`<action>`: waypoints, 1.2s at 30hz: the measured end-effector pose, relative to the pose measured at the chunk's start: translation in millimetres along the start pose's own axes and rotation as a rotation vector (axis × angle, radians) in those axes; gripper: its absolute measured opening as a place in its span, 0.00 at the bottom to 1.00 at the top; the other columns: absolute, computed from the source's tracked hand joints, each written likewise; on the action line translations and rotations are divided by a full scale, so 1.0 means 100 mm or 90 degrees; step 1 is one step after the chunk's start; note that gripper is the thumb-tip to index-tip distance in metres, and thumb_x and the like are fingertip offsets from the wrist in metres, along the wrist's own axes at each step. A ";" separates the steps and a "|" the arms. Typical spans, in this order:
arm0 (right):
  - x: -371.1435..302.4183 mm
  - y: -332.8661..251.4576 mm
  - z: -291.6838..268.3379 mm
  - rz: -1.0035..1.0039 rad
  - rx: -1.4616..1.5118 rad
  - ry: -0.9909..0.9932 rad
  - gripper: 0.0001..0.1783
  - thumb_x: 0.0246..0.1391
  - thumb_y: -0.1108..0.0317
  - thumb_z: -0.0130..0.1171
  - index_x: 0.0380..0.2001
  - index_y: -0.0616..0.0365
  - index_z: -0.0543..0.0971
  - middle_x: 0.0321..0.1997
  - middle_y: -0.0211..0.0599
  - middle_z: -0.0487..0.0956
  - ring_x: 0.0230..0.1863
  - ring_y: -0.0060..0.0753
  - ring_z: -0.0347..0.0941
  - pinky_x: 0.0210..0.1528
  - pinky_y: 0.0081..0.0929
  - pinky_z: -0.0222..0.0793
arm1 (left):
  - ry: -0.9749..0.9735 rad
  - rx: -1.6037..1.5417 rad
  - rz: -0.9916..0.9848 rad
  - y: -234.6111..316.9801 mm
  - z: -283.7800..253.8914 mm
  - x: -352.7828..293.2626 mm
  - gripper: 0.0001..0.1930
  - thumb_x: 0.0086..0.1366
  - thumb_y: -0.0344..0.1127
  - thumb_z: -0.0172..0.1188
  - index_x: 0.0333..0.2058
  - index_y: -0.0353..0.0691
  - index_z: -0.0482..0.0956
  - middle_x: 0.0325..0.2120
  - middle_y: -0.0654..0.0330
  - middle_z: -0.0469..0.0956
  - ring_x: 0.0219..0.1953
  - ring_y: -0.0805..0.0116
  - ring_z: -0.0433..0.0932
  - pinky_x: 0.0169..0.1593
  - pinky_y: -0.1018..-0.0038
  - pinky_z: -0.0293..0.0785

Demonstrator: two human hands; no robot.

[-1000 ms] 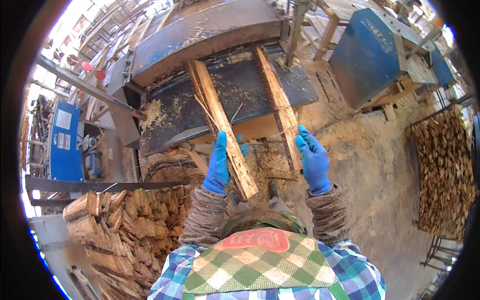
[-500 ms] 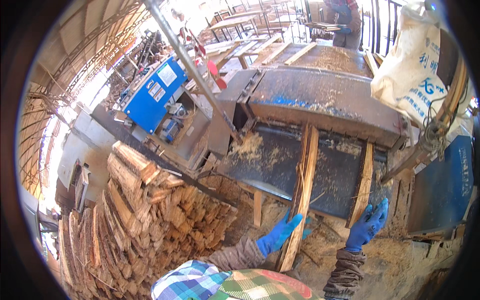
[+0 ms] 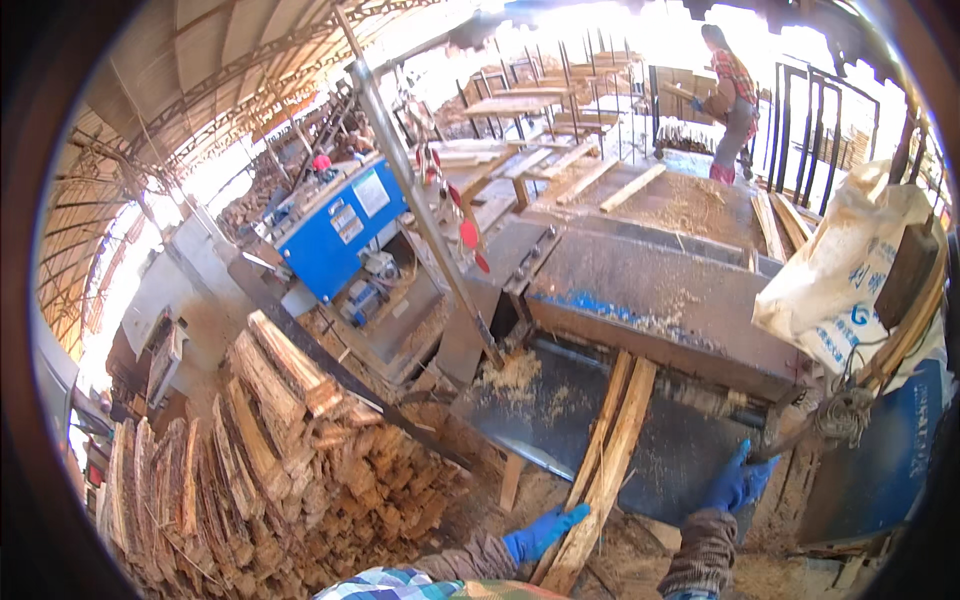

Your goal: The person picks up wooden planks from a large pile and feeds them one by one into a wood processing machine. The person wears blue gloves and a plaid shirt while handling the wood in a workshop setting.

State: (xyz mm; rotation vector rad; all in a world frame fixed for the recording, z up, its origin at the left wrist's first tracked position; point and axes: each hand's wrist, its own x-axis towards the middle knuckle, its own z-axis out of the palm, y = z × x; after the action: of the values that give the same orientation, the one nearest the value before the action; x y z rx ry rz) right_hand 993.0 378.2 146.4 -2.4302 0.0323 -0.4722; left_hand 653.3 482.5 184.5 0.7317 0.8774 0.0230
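Note:
Two long, rough wooden planks (image 3: 612, 478) lie side by side on the dark metal bed (image 3: 560, 400) of a machine. Their far ends reach under the rust-brown hood (image 3: 660, 295), which hides what is beyond. My left hand (image 3: 545, 532), in a blue glove, holds the planks near their close end, its fingers lying over the edge. To the right, my right hand (image 3: 738, 480), also blue-gloved, is by the right front of the bed. Its fingers are stretched out with no plank in them.
A big stack of bark-edged wood (image 3: 300, 470) stands at the left. Behind it are a blue control box (image 3: 340, 228) and a slanting metal pole (image 3: 415, 190). A white sack (image 3: 840, 275) hangs at the right. Another person (image 3: 728, 100) stands beyond the outfeed table (image 3: 690, 205).
The plank by my right hand has gone from the bed, and that hand is free of it. My view has tilted up, showing more of the other person. My left hand stays at its plank.

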 end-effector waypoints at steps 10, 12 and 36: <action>-0.42 -0.03 -0.48 -0.219 0.280 -0.093 0.42 0.64 0.51 0.61 0.69 0.71 0.61 0.72 0.59 0.63 0.71 0.53 0.63 0.71 0.42 0.62 | 0.032 0.110 0.160 -0.16 -0.02 -0.03 0.36 0.71 0.54 0.59 0.68 0.36 0.65 0.63 0.55 0.72 0.63 0.59 0.72 0.67 0.62 0.68; -1.11 0.01 -0.97 -0.124 0.562 -0.294 0.39 0.66 0.54 0.59 0.70 0.67 0.59 0.72 0.57 0.63 0.70 0.48 0.64 0.70 0.41 0.63 | -0.063 0.008 0.080 -0.07 0.01 -0.02 0.34 0.71 0.51 0.60 0.68 0.37 0.65 0.63 0.55 0.72 0.61 0.59 0.74 0.64 0.61 0.73; -1.89 0.32 -2.06 0.052 0.468 -0.437 0.31 0.70 0.54 0.56 0.69 0.61 0.67 0.68 0.47 0.73 0.62 0.31 0.74 0.59 0.30 0.73 | 0.135 0.066 0.286 -0.35 0.02 0.14 0.35 0.72 0.35 0.60 0.73 0.59 0.56 0.74 0.55 0.52 0.73 0.52 0.57 0.73 0.55 0.58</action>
State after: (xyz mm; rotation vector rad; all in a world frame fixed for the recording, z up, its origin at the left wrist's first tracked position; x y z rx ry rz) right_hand 748.9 255.2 214.1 -1.7357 -0.2838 0.3573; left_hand 654.0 459.2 154.7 1.0256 0.9039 0.4645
